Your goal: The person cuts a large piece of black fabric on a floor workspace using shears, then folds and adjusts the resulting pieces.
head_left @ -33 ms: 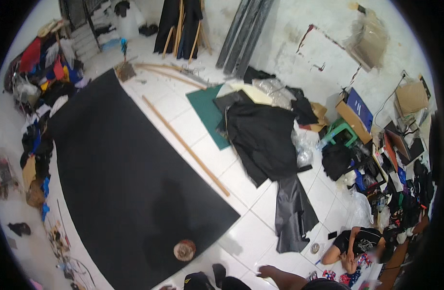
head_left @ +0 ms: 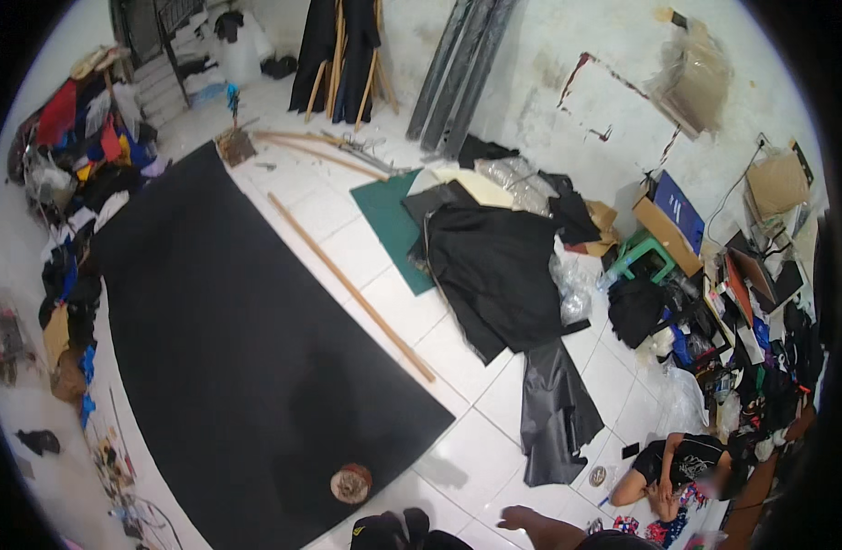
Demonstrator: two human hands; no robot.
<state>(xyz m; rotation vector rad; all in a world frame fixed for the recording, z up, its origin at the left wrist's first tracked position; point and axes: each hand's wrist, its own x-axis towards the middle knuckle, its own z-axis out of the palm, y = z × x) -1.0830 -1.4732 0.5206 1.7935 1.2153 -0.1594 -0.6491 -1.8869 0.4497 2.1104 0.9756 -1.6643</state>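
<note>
A large black sheet of material (head_left: pixel 247 367) lies flat on the floor in front of me. On its near edge sits a small round reddish-brown container (head_left: pixel 350 483) with a pale, mottled top. My right hand (head_left: pixel 514 519) hangs over the white tiles at the lower edge, to the right of the container and apart from it. Its fingers look loosely stretched, and nothing shows in them. My left hand is out of the picture. Between the container and my right hand my dark-clad legs or feet (head_left: pixel 389 530) show.
A long wooden stick (head_left: pixel 348 284) lies beside the sheet. Black cloth (head_left: pixel 494 275) covers part of a green mat (head_left: pixel 384 220). Dark rolls (head_left: pixel 462 78) lean on the wall. A seated person (head_left: pixel 682 463) is at the lower right. Piled goods (head_left: pixel 82 165) line the left side.
The view has shifted slightly. My right hand sits a little further right in the picture. A bit of my left hand at the lower edge has gone out of sight.
</note>
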